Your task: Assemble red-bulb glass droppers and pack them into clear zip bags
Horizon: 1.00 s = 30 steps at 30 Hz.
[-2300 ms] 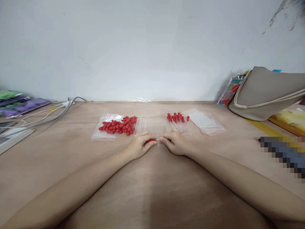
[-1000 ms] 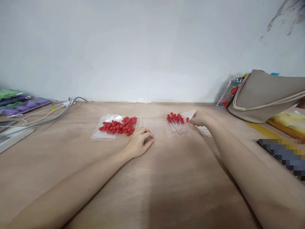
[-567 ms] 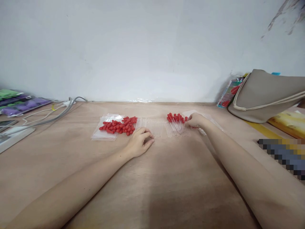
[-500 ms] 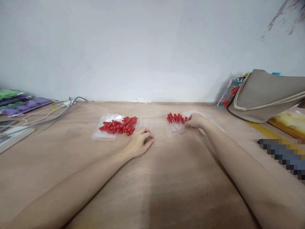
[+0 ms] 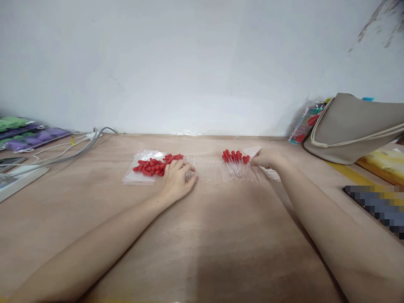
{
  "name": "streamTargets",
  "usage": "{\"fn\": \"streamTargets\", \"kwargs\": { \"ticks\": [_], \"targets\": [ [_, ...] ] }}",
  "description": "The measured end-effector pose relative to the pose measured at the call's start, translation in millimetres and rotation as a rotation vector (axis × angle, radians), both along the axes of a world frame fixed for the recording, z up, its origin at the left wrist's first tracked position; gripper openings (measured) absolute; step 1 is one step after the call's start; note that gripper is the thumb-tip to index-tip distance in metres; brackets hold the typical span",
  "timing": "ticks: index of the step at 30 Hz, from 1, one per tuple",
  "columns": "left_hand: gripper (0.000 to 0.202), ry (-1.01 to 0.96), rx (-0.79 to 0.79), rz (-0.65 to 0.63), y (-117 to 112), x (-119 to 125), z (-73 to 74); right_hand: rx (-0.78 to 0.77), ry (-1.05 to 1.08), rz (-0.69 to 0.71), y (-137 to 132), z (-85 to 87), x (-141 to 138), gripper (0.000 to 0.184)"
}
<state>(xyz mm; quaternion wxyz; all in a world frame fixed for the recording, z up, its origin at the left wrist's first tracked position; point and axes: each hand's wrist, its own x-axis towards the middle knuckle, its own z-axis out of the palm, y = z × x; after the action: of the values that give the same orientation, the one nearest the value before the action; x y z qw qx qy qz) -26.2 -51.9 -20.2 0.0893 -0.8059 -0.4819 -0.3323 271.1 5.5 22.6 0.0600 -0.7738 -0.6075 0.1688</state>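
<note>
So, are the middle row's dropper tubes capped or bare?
Bare: the clear dropper tubes show no red at their visible ends; the left hand hides some.

Left hand (image 5: 176, 180) left of centre, loosely curled, thumb apart. Right hand (image 5: 267, 160) farther right and slightly farther out, bunched tight. Both forearms (image 5: 104, 240) angle in from near corners.

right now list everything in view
Bulbs: many, red, centre-left
Bare tubes: many, clear, centre
Capped tubes: many, red-topped, centre-right
Left bags: several, clear, under bulbs
Right bags: uncountable, whitish, centre-right
Drawstring bag: one, taupe, right
Packet: one, multicoloured, right
Package: one, yellow, right
Strip: one, yellow, right
Blurred object: one, dark, right
Packs: several, purple-green, left
Cables: several, pale, left
Device: one, dark, left
Block: one, white, left
Table: one, brown, beneath
Wall: one, whitish, behind
Left hand: one, bare, by bulbs
Right hand: one, bare, by capped tubes
</note>
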Motion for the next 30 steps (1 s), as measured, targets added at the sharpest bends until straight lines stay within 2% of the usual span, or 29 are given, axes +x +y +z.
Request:
{"fn": "streamTargets", "kwargs": {
  "ticks": [4, 7, 10, 11, 14, 16, 18, 21, 26, 30],
  "targets": [
    [0.017, -0.005, -0.016, 0.205, 21, -18, 11.3, 0.015, -0.002, 0.004, 0, 3.8, 3, 0.006],
    [0.021, 0.045, -0.124, 0.341, 36, -30, 19.3, 0.137, 0.008, 0.112, -4, 7.2, -7, 0.016],
    [0.025, 0.092, -0.219, 0.399, 48, -35, 25.3, 0.367, 0.066, 0.318, -15, 1.8, -32, 0.026],
    [0.025, 0.103, -0.239, 0.406, 52, -35, 26.5, 0.488, 0.098, 0.397, -21, -3.7, -44, 0.027],
    [0.024, 0.147, -0.265, 0.409, 62, -33, 28.2, 0.880, 0.090, 0.532, -41, -29.0, -75, 0.027],
    [0.027, 0.178, -0.277, 0.403, 67, -31, 28.4, 1.011, -0.002, 0.694, -52, -47.4, -87, 0.028],
    [0.030, 0.208, -0.308, 0.398, 72, -29, 28.5, 1.049, -0.046, 0.804, -59, -61.2, -90, 0.027],
    [0.028, 0.256, -0.357, 0.384, 75, -27, 29.3, 1.073, -0.006, 0.813, -63, -70.5, -84, 0.026],
    [0.020, 0.202, -0.335, 0.375, 72, -25, 32.3, 1.080, 0.101, 0.786, -62, -71.2, -77, 0.022],
    [0.015, 0.145, -0.389, 0.347, 70, -30, 35.3, 1.026, 0.108, 0.796, -62, -69.4, -77, 0.021]
  ]
}}
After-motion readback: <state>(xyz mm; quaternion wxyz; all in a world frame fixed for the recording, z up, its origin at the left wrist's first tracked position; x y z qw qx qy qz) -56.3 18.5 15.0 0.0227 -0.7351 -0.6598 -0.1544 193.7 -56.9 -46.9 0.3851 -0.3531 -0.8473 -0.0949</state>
